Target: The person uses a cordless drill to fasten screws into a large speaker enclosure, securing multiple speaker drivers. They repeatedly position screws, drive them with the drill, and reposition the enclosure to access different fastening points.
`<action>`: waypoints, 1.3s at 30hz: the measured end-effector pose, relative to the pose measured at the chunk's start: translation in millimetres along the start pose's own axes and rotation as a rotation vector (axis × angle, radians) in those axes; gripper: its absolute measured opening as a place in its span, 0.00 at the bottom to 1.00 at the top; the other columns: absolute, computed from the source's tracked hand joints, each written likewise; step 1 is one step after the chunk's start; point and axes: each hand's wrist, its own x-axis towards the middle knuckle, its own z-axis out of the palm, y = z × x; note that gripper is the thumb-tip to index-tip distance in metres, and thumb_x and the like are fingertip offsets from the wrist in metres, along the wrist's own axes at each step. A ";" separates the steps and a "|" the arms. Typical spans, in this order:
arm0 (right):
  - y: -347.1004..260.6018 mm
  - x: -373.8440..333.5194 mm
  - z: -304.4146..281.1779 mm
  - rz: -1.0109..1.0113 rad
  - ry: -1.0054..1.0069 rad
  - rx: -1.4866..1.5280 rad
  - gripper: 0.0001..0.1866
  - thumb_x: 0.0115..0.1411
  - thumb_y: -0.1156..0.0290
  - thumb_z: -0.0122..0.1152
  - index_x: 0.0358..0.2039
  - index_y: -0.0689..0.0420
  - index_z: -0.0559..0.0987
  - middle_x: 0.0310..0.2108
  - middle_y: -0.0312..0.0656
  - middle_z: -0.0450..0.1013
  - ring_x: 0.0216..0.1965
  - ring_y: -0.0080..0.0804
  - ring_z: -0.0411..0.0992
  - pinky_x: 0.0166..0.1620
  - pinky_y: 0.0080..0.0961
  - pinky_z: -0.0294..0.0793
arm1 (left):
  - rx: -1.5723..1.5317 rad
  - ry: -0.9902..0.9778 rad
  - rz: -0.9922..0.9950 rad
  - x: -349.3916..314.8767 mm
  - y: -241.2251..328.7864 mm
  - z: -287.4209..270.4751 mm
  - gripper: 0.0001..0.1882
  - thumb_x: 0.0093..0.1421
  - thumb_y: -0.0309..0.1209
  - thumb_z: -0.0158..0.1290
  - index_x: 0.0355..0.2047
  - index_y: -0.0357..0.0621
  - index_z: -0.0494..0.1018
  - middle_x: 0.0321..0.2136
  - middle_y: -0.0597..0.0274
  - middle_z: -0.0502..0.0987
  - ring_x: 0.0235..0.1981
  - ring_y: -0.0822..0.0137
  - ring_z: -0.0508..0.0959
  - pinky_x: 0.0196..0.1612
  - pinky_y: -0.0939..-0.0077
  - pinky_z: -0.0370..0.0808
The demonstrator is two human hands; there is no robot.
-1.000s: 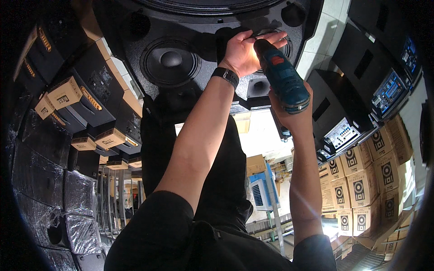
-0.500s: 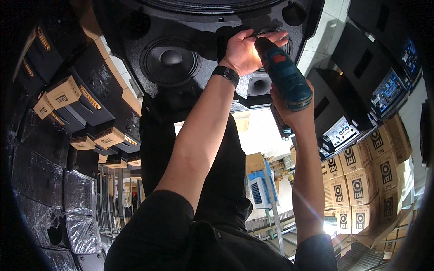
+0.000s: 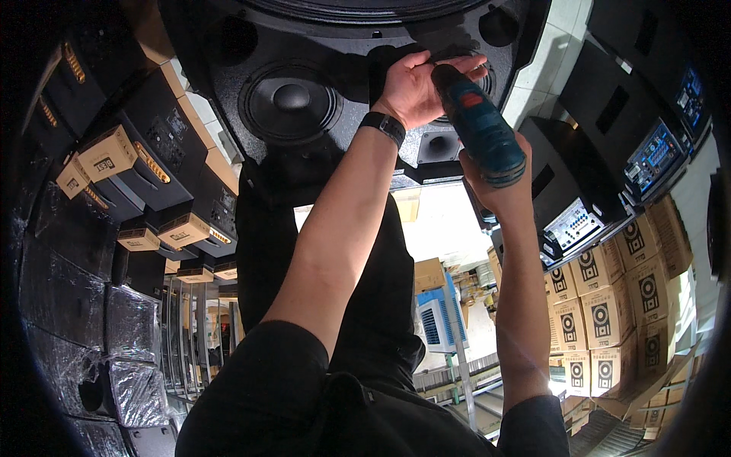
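Note:
My right hand (image 3: 499, 183) is closed around a teal and black cordless drill (image 3: 483, 126) with a red patch on its side. The drill points away from me, its front end over the fingers of my left hand (image 3: 415, 90). That hand is palm up with fingers stretched out, a dark watch (image 3: 383, 126) on its wrist. Both hands are above a large black speaker cabinet (image 3: 266, 164). A round speaker driver (image 3: 291, 99) sits at its left, another is partly hidden behind my hands, and a small square horn (image 3: 438, 145) lies below them. The drill's tip is hidden.
Black cabinets (image 3: 171, 141) with small cardboard boxes (image 3: 106, 154) on them stand at left, film-wrapped ones (image 3: 137, 392) below. Dark units with lit control panels (image 3: 572, 225) line the right, near stacked cartons (image 3: 601, 324). A blue and white crate-like object (image 3: 440, 320) lies beyond my legs.
The bright glow on my left hand by the drill's front has dimmed. My right hand and the drill have shifted very slightly right; the left hand keeps nearly the same pose.

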 end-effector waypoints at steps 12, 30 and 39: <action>0.7 -0.2 2.4 0.105 -0.059 -0.017 0.26 0.47 0.76 0.69 0.50 0.61 0.81 0.30 0.50 0.82 0.33 0.43 0.84 0.39 0.32 0.81 | 0.033 0.012 -0.012 -1.8 -1.2 -1.8 0.41 0.72 0.53 0.22 0.75 0.36 0.53 0.74 0.54 0.59 0.76 0.56 0.55 0.77 0.54 0.51; -3.6 12.0 -7.8 0.012 -0.062 -0.026 0.21 0.47 0.79 0.70 0.45 0.63 0.80 0.30 0.51 0.81 0.33 0.47 0.83 0.40 0.33 0.79 | 0.117 0.022 0.010 -2.5 -0.4 4.7 0.42 0.69 0.56 0.27 0.72 0.40 0.59 0.73 0.57 0.62 0.74 0.55 0.59 0.74 0.43 0.51; -6.1 15.1 -11.0 0.057 -0.109 -0.134 0.24 0.45 0.79 0.71 0.47 0.64 0.81 0.30 0.51 0.81 0.33 0.46 0.83 0.40 0.32 0.79 | 0.097 0.002 0.001 -5.3 2.6 7.3 0.41 0.70 0.53 0.25 0.73 0.37 0.58 0.73 0.56 0.61 0.74 0.54 0.60 0.75 0.50 0.51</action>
